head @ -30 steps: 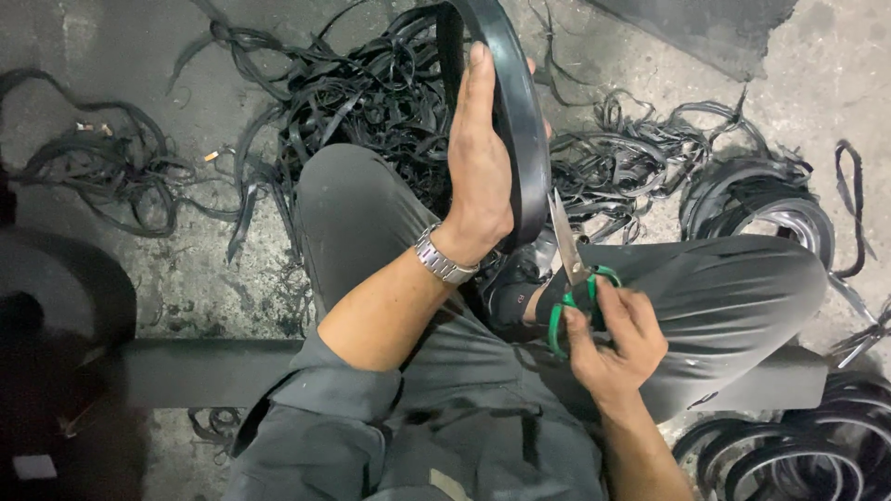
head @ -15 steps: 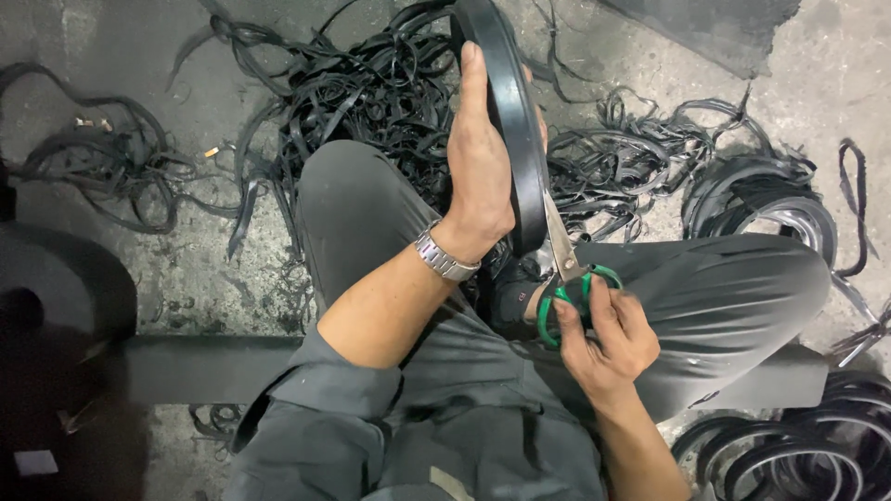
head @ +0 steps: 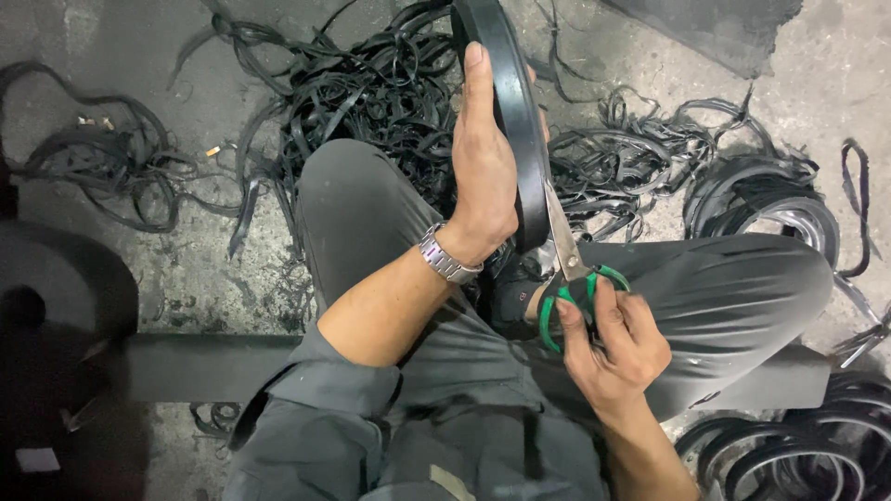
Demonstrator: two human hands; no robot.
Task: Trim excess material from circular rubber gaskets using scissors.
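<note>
As our right hand (head: pixel 613 348) squeezes the green scissors (head: pixel 571 278), their blades have crept further up the black ring (head: pixel 510 111), gripped upright by our left hand (head: pixel 483 167); trimming continues.

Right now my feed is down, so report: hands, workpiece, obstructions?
Left hand flat against black rubber ring, holding it upright. Right hand grips green-handled scissors, blades at the ring's edge. Rubber strips piled on the floor beyond; nothing blocking.

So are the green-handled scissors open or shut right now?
Cannot tell. The scissors sit in the right hand, their blades running up against the edge of the black rubber ring that the left hand steadies.
</note>
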